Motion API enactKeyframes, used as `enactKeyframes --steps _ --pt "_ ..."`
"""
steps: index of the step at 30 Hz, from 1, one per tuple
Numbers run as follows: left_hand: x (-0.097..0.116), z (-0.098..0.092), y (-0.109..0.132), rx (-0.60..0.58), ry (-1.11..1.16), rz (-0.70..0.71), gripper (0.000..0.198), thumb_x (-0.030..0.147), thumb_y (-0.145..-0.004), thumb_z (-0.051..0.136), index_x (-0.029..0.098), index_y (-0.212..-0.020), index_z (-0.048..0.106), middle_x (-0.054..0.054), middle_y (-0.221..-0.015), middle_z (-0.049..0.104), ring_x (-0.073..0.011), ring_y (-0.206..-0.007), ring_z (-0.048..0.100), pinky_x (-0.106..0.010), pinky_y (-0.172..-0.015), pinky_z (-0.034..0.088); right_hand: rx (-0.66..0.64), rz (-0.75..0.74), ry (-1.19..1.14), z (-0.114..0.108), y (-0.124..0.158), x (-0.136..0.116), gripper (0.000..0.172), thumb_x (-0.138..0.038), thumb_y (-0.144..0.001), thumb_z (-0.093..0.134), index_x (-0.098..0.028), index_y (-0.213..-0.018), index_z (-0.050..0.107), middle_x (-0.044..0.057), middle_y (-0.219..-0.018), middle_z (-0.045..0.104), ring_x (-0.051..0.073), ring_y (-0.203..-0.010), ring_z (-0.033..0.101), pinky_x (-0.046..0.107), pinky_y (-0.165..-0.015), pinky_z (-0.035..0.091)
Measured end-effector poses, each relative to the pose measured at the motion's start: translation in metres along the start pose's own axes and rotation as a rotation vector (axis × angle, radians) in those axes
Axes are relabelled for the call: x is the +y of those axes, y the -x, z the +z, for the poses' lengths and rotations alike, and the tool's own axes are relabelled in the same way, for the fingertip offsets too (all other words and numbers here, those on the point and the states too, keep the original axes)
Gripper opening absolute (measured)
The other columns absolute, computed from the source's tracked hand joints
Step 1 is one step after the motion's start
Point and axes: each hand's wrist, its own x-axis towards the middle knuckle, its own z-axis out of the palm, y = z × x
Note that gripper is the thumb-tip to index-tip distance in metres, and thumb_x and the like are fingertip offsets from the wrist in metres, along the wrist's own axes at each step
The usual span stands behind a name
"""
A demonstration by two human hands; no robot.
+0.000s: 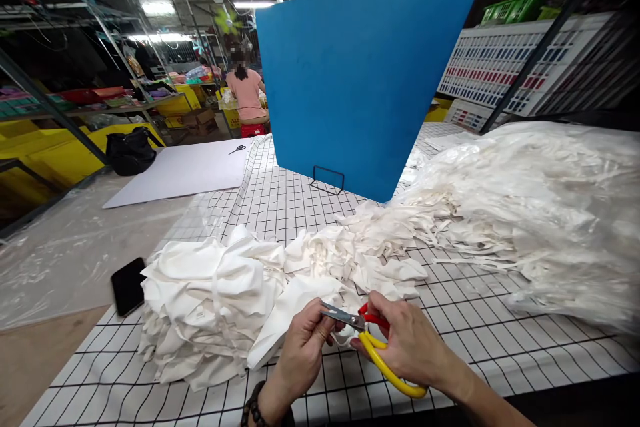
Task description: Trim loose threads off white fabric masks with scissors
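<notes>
Nearest the viewer, the right hand [411, 347] grips a pair of scissors [381, 351] by its yellow and red handles, with the metal blades pointing left. The left hand [305, 347], a bead bracelet [254, 408] on its wrist, is closed in a pinch on a small white cloth piece [344, 336] right at the blades. Both hands hover low over the desk [500, 347], which is covered by a white sheet ruled in black squares. Just beyond the left hand lies a heap of folded white cloth [210, 300]. A dark phone [127, 285] rests flat at the heap's left edge. Looser white offcuts [360, 247] trail from the heap to the right. There they meet a large clear plastic bag [560, 213] lying on its side, filled with white strips that spill from its mouth onto the desk. Behind the offcuts, a blue board [360, 73] stands upright in a wire stand [327, 180]. To the left lies a flat white sheet [185, 170] carrying a second pair of shears [237, 149], with a black bag [130, 152] beside it. Farther back are yellow bins [177, 105], whose contents are too small to tell, and a person in a pink top [246, 93] seated facing away. At far right, racks of colour swatches [520, 67] stand beneath a green basket [515, 10]; its contents are hidden.
</notes>
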Motion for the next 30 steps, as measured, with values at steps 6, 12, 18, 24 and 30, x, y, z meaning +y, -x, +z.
enactKeyframes --steps 6,12,18,24,30 --pt "-0.001 -0.001 0.001 -0.008 0.008 -0.017 0.028 0.035 -0.094 0.052 0.016 -0.077 0.065 -0.003 -0.078 0.056 -0.0142 -0.071 0.052 -0.023 -0.063 0.044 -0.014 -0.002 0.023 0.000 0.000 0.000 0.037 -0.049 -0.072 0.070 -0.024 -0.075 0.043 -0.005 -0.056 0.055 0.014 -0.050 0.048 0.025 -0.051 0.026" --pt "-0.002 -0.003 0.002 -0.021 0.032 -0.048 0.030 0.037 -0.094 0.053 0.015 -0.077 0.065 -0.004 -0.077 0.056 -0.0140 -0.070 0.052 -0.023 -0.062 0.043 0.000 -0.031 0.042 0.000 -0.001 0.002 0.032 -0.045 -0.073 0.067 -0.024 -0.072 0.043 -0.005 -0.054 0.054 0.013 -0.047 0.046 0.025 -0.050 0.026" --pt "-0.004 -0.004 0.003 -0.026 0.029 -0.105 0.033 0.041 -0.092 0.054 0.015 -0.077 0.067 -0.005 -0.078 0.057 -0.0137 -0.068 0.052 -0.022 -0.059 0.042 0.033 -0.058 0.032 0.004 -0.002 0.005 0.031 -0.045 -0.074 0.065 -0.023 -0.069 0.045 -0.006 -0.050 0.046 0.012 -0.045 0.040 0.026 -0.050 0.024" --pt "-0.001 -0.010 -0.002 0.042 0.053 -0.050 0.035 0.043 -0.091 0.056 0.015 -0.073 0.066 -0.003 -0.073 0.056 -0.0141 -0.068 0.052 -0.024 -0.063 0.045 -0.092 0.083 -0.450 0.008 -0.009 0.025 0.042 -0.052 -0.072 0.071 -0.023 -0.072 0.039 -0.008 -0.058 0.039 0.011 -0.053 0.037 0.023 -0.050 0.029" --pt "0.060 -0.095 -0.006 0.645 -0.131 0.305 0.022 0.040 -0.083 0.067 0.018 -0.079 0.069 -0.002 -0.079 0.067 -0.0169 -0.078 0.060 -0.027 -0.075 0.047 -0.011 0.267 -0.724 0.020 -0.025 0.074 0.042 -0.053 -0.075 0.070 -0.024 -0.079 0.041 -0.006 -0.069 0.049 0.013 -0.062 0.050 0.025 -0.055 0.042"
